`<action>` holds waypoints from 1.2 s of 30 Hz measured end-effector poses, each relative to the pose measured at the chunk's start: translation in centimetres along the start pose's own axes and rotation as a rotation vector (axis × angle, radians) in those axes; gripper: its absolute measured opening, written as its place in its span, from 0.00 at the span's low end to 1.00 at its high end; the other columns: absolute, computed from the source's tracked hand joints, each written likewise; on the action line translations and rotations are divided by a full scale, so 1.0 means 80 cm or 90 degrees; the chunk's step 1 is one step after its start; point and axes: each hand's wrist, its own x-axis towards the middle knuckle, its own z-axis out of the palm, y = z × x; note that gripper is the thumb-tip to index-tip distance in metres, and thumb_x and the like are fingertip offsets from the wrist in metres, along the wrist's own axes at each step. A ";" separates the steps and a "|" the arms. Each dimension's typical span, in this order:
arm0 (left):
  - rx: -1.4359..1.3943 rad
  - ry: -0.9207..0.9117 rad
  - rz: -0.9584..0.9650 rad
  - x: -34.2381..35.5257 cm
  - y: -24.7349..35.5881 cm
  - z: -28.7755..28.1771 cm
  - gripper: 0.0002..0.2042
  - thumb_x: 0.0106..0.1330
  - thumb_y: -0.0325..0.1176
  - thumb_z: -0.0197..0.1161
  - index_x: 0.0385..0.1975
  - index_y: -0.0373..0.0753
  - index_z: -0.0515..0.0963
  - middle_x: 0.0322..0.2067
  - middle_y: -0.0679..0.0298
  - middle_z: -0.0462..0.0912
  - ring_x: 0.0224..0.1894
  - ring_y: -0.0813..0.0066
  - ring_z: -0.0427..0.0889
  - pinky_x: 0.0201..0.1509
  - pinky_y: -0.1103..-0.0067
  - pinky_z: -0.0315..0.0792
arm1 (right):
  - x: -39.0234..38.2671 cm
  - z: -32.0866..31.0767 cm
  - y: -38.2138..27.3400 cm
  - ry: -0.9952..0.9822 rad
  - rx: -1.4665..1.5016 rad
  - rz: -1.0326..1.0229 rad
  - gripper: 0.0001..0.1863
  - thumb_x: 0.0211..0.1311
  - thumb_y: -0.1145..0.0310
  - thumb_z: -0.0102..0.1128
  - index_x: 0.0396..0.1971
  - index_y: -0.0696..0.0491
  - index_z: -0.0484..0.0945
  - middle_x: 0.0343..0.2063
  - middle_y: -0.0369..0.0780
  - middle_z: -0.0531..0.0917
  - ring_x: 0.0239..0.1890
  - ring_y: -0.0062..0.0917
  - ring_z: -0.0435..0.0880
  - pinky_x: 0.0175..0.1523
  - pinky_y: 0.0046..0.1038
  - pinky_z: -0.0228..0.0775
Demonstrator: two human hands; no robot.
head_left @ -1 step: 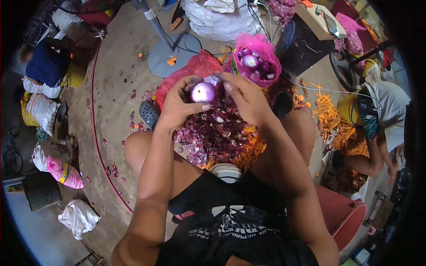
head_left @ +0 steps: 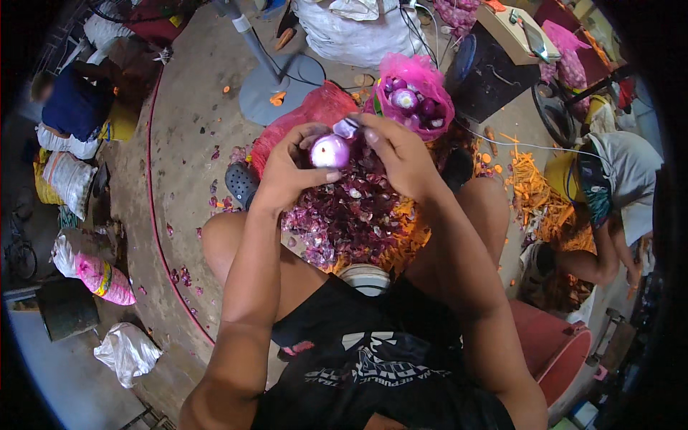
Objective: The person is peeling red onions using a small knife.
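My left hand (head_left: 294,161) is wrapped round the side of a peeled red onion (head_left: 330,151), white and purple, its thumb below it. Just right of it my right hand (head_left: 390,150) is bent, pinching a small pale-purple piece with a dark edge (head_left: 347,129); whether that is skin, a blade or both I cannot tell. Beneath both hands lies a heap of dark purple onion skins (head_left: 340,222) over orange shavings. Behind them are a red mesh sack (head_left: 283,125) and a pink bag (head_left: 423,72) holding several onions.
A white bucket (head_left: 363,281) sits between my legs. A pole stand (head_left: 258,107), white sacks (head_left: 344,39), a black bin (head_left: 491,89) and a red hose (head_left: 149,165) surround me. People work at left (head_left: 77,100) and right (head_left: 616,179). A red container (head_left: 545,344) is beside me.
The onion has shifted slightly right in my left hand. The small piece at my right fingertips has tilted and moved slightly, now showing more of its dark edge.
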 end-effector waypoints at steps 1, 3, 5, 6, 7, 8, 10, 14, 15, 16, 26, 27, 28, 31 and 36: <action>0.006 -0.042 0.010 -0.003 0.006 0.001 0.41 0.48 0.19 0.83 0.66 0.34 0.72 0.58 0.60 0.79 0.62 0.69 0.79 0.67 0.70 0.76 | 0.004 0.003 0.008 0.052 0.093 -0.005 0.18 0.81 0.65 0.52 0.63 0.50 0.81 0.54 0.47 0.87 0.58 0.39 0.86 0.64 0.35 0.75; -0.014 -0.063 0.033 -0.004 -0.001 0.000 0.40 0.48 0.20 0.83 0.66 0.35 0.72 0.59 0.61 0.79 0.62 0.69 0.79 0.67 0.70 0.76 | 0.006 0.005 0.022 0.052 0.094 0.041 0.18 0.82 0.65 0.52 0.63 0.53 0.81 0.56 0.47 0.86 0.59 0.37 0.85 0.65 0.34 0.73; -0.034 -0.082 0.056 -0.006 -0.003 0.001 0.40 0.49 0.20 0.82 0.66 0.36 0.72 0.59 0.62 0.79 0.63 0.69 0.78 0.67 0.70 0.76 | 0.007 0.004 0.023 0.050 0.096 0.087 0.18 0.82 0.65 0.52 0.62 0.55 0.82 0.58 0.47 0.86 0.60 0.35 0.85 0.67 0.33 0.72; -0.106 -0.071 0.049 -0.008 -0.004 0.002 0.39 0.51 0.19 0.81 0.65 0.37 0.71 0.59 0.62 0.79 0.62 0.69 0.79 0.66 0.70 0.76 | 0.006 0.003 0.024 0.041 0.089 0.131 0.19 0.81 0.65 0.53 0.63 0.56 0.80 0.59 0.48 0.85 0.61 0.36 0.84 0.67 0.34 0.71; -0.177 -0.058 0.042 -0.009 -0.004 0.002 0.37 0.53 0.19 0.79 0.65 0.37 0.71 0.59 0.62 0.78 0.61 0.69 0.79 0.66 0.70 0.76 | 0.008 0.004 0.022 0.031 0.083 0.173 0.20 0.81 0.64 0.54 0.64 0.57 0.79 0.60 0.50 0.85 0.62 0.37 0.84 0.68 0.34 0.71; -0.177 -0.056 0.044 -0.007 -0.006 0.001 0.37 0.53 0.19 0.79 0.65 0.37 0.71 0.59 0.62 0.78 0.61 0.69 0.79 0.66 0.70 0.76 | 0.008 0.005 0.020 0.030 0.083 0.171 0.20 0.81 0.64 0.54 0.64 0.57 0.79 0.60 0.50 0.85 0.62 0.37 0.84 0.68 0.34 0.71; -0.264 0.024 0.008 0.000 -0.009 0.000 0.35 0.56 0.17 0.76 0.65 0.37 0.70 0.57 0.62 0.77 0.59 0.69 0.80 0.65 0.70 0.77 | 0.001 0.010 0.010 0.028 0.114 0.168 0.23 0.80 0.63 0.56 0.67 0.59 0.76 0.60 0.51 0.83 0.62 0.38 0.82 0.69 0.35 0.70; -0.274 0.130 0.040 0.010 -0.020 0.008 0.32 0.59 0.17 0.75 0.63 0.37 0.70 0.54 0.63 0.77 0.57 0.70 0.81 0.65 0.71 0.77 | -0.008 0.021 -0.012 0.015 0.182 0.117 0.24 0.79 0.64 0.57 0.69 0.59 0.74 0.57 0.52 0.82 0.61 0.39 0.82 0.69 0.36 0.69; -0.275 0.130 0.042 0.011 -0.024 0.008 0.32 0.59 0.17 0.75 0.63 0.37 0.70 0.54 0.63 0.77 0.57 0.70 0.81 0.65 0.71 0.77 | -0.010 0.024 -0.017 0.029 0.128 0.053 0.25 0.78 0.65 0.58 0.69 0.59 0.74 0.56 0.51 0.82 0.60 0.39 0.82 0.68 0.36 0.69; -0.271 0.134 0.040 0.011 -0.024 0.012 0.31 0.59 0.17 0.75 0.62 0.37 0.70 0.53 0.64 0.78 0.57 0.70 0.81 0.65 0.71 0.77 | -0.010 0.025 -0.020 0.045 0.072 -0.009 0.25 0.78 0.66 0.59 0.69 0.58 0.73 0.55 0.50 0.82 0.59 0.39 0.82 0.68 0.36 0.70; -0.355 -0.071 0.013 -0.003 -0.011 0.015 0.37 0.58 0.21 0.77 0.69 0.36 0.67 0.57 0.59 0.80 0.58 0.65 0.82 0.63 0.66 0.80 | 0.009 0.020 0.009 0.117 0.183 0.152 0.18 0.81 0.66 0.55 0.62 0.56 0.82 0.53 0.46 0.87 0.56 0.31 0.86 0.65 0.32 0.73; -0.356 -0.072 0.012 -0.004 -0.008 0.016 0.37 0.58 0.21 0.77 0.69 0.36 0.67 0.57 0.59 0.80 0.58 0.65 0.82 0.63 0.66 0.80 | 0.009 0.019 0.015 0.118 0.183 0.153 0.18 0.81 0.66 0.55 0.62 0.56 0.82 0.53 0.46 0.87 0.56 0.31 0.86 0.65 0.32 0.73; -0.360 -0.082 0.011 -0.005 -0.002 0.017 0.38 0.58 0.21 0.77 0.70 0.37 0.66 0.57 0.58 0.79 0.59 0.64 0.82 0.63 0.66 0.79 | 0.011 0.018 0.015 0.115 0.184 0.178 0.19 0.81 0.65 0.55 0.63 0.56 0.82 0.53 0.46 0.87 0.56 0.31 0.86 0.64 0.31 0.73; -0.311 -0.056 0.026 0.000 -0.003 0.015 0.41 0.58 0.25 0.77 0.72 0.37 0.64 0.61 0.57 0.78 0.61 0.62 0.81 0.64 0.63 0.80 | 0.010 0.011 0.005 0.086 0.214 0.253 0.20 0.80 0.65 0.55 0.64 0.56 0.81 0.53 0.47 0.87 0.56 0.32 0.85 0.64 0.32 0.73; -0.245 0.018 0.045 0.009 -0.012 0.003 0.42 0.58 0.26 0.77 0.74 0.35 0.63 0.63 0.54 0.76 0.64 0.61 0.79 0.70 0.64 0.76 | 0.001 0.010 -0.008 0.078 0.115 0.086 0.22 0.78 0.65 0.58 0.65 0.59 0.78 0.53 0.50 0.85 0.57 0.40 0.84 0.65 0.35 0.72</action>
